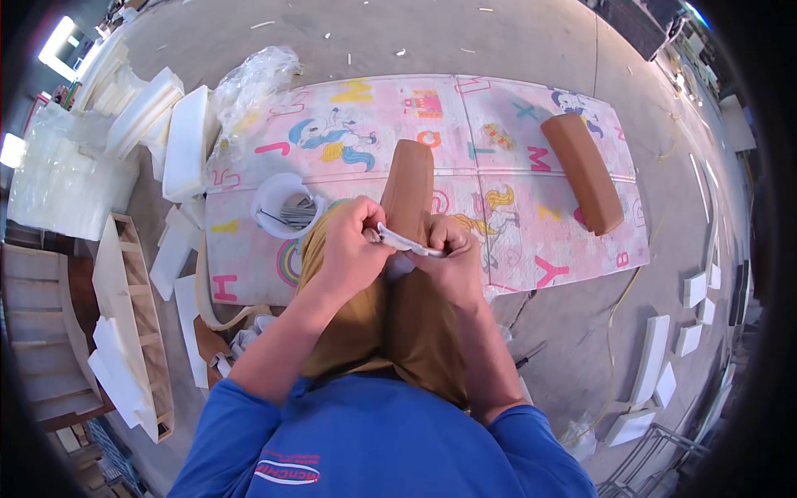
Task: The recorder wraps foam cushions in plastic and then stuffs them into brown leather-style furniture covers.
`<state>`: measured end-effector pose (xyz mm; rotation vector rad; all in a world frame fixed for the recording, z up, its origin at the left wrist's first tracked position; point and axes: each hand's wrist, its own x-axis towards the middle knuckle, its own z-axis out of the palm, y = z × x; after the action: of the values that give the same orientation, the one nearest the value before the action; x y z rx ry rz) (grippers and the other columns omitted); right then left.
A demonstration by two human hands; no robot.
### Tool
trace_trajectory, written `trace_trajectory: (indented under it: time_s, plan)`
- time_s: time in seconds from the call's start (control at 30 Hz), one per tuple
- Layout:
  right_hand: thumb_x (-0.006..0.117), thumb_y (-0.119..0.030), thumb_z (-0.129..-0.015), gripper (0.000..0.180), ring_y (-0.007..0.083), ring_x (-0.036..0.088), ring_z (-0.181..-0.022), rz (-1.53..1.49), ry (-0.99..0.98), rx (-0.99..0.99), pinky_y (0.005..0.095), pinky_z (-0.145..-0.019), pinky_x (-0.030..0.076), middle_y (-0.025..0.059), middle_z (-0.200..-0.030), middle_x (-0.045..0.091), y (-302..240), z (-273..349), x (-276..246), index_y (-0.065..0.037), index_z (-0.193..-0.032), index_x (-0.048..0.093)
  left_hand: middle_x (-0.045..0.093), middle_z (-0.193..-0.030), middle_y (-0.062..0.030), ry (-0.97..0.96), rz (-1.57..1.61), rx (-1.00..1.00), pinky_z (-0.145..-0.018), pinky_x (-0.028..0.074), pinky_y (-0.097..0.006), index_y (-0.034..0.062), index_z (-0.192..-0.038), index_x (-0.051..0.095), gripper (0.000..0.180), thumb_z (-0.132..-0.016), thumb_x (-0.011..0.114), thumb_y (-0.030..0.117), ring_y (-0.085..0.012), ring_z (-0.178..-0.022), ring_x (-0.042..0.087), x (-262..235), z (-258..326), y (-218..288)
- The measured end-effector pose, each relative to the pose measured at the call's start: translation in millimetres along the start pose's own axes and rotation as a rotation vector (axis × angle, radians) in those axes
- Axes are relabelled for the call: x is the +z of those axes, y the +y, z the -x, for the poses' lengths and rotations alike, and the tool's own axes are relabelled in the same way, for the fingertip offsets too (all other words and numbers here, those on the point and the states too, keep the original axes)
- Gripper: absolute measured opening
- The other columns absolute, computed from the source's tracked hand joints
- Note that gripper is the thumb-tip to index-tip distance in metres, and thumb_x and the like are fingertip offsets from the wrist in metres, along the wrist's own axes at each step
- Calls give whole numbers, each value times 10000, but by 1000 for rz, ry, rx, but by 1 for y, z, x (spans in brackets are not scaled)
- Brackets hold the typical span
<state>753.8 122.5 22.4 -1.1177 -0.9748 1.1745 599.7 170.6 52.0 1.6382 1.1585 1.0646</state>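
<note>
My left hand point(353, 245) and my right hand point(452, 253) are close together above my knees. Both pinch a whitish strip point(404, 243), perhaps the pale underside of a cover's edge; I cannot tell which. Just beyond it, a brown upholstered pad point(408, 178) points away from me, its near end hidden by my hands and the strip. A second brown upholstered pad point(584, 174) lies apart at the right of the patterned mat point(274, 199). Left of my left hand stands a white bucket point(264, 207) holding several grey, thin pieces.
White foam blocks point(184, 141) and crumpled clear plastic point(257, 79) are at the left. Nearby rests a wooden frame point(137, 307). More foam pieces point(650, 357) are scattered on the right floor, where a yellow cord point(613, 319) runs. A dark tool point(530, 355) lies near my right forearm.
</note>
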Motion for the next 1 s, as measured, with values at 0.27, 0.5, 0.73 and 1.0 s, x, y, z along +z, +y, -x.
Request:
trace_trajectory:
  time_s: [0.27, 0.5, 0.73, 1.0]
  plan:
    - [570, 158, -690, 352, 29, 363, -609, -105, 205, -37, 195, -533, 292, -59, -659, 400, 12, 25, 4, -105, -629, 345, 445, -608, -48, -40, -160, 143, -489, 371, -288, 53, -731, 457, 235, -648, 648, -58, -147, -527, 442, 14, 2, 13]
    - [577, 115, -736, 332, 50, 347, -618, 28, 129, -263, 206, -546, 289, -48, -657, 380, 45, 25, 0, -95, -644, 336, 465, -614, -110, 40, -293, 331, -478, 380, -360, 57, -688, 452, 234, -586, 600, -93, -309, -534, 486, 26, 44, 6]
    - [639, 62, -765, 345, 68, 349, -641, -8, 175, -210, 217, -571, 291, -34, -675, 380, 32, 45, 7, -94, -659, 351, 475, -670, -107, 35, -269, 459, -523, 411, -390, 70, -757, 485, 258, -601, 652, -50, -307, -607, 512, 23, 69, 4]
    - [716, -49, -706, 419, 228, 495, -1120, 1, -75, -25, 341, -966, 380, 127, -1181, 505, -21, 93, -53, -39, -1071, 509, 527, -893, -99, -281, -151, 610, -657, 485, -370, 58, -1017, 553, 270, -751, 590, 70, -292, -757, 571, 41, 125, 5]
